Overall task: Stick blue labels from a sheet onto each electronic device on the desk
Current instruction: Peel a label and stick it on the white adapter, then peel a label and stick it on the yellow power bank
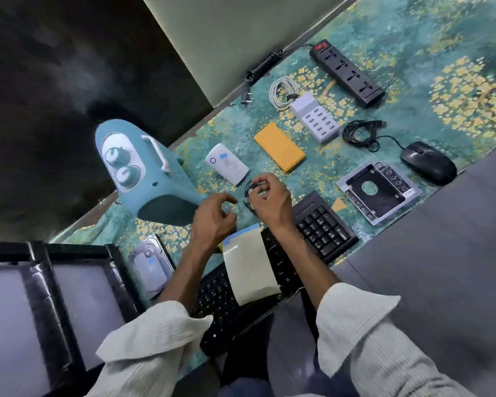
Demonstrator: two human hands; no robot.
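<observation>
A label sheet [249,267], mostly bare backing with a blue strip at its far edge, lies across the black keyboard [324,230]. My right hand [269,202] grips a small coiled black cable [249,190] just above the desk. My left hand [212,219] hovers beside it, fingers curled, and I cannot tell if it pinches a label. A white router-like device [226,163] carries a blue label. Nearby lie a yellow power bank [279,146], a white multi-port charger [315,117], a hard drive [151,265] and a teal heater [143,173].
A black power strip [347,73], a black mouse [428,163] with its coiled cord, and a drive caddy [378,191] sit to the right on the patterned green cloth [413,38]. Two dark monitors [40,310] lie at the left. A dark surface [441,267] is at the right.
</observation>
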